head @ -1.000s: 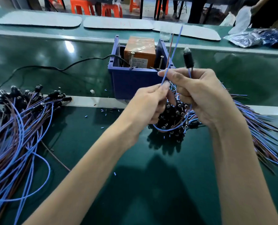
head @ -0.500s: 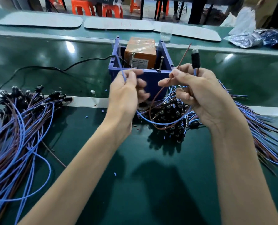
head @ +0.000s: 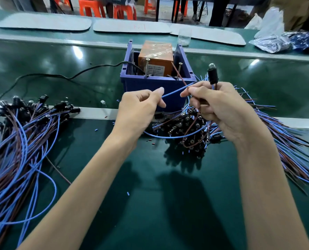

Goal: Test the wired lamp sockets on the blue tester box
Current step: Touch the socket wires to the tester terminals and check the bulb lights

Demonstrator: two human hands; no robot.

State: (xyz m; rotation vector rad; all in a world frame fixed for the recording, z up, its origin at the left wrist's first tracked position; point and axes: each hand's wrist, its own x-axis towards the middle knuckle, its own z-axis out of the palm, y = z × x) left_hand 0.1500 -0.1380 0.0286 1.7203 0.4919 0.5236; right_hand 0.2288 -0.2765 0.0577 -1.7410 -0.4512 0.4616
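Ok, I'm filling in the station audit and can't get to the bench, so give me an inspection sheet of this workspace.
Surface: green bench, flecked with small blue and red bits.
Job's things: blue tester box with an orange unit and two upright screws; wired sockets bundled at left, another pile under the right hand.
Clutter: clear cup and plastic bags on the far side.
Hands: left hand pinches a blue wire; right hand holds a bulbed socket upright and a brown wire reaching into the box.
Cables: black cord runs left from the box.
Surroundings: grey mats, orange stools.
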